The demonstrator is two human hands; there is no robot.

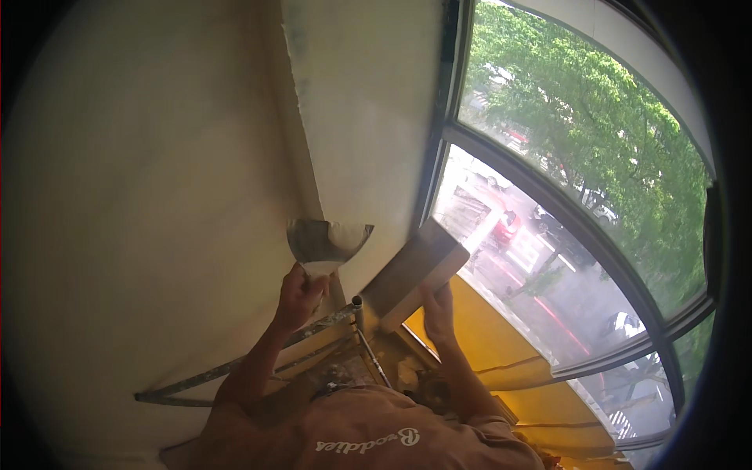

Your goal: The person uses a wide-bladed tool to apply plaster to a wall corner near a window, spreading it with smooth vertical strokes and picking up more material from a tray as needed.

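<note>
My left hand (300, 296) is closed around the handle of a wide putty knife (317, 243), its blade pointing up and away from me. A pale patch, perhaps filler, shows on the right part of the blade. The blade is close to the wall corner (309, 168); I cannot tell whether it touches. On the right, my right hand (439, 312) grips a long grey metal mud pan (415, 270) by its side. The pan is tilted, and what lies inside it is hidden. Its far end reaches toward the window frame.
Below my hands stands a paint-spattered metal frame (258, 362), like the top of a ladder or scaffold. A large window (540, 235) fills the right side, with a tree and street beyond. Yellow sheeting (501, 337) lies beneath it. A plain wall (157, 196) rises on the left.
</note>
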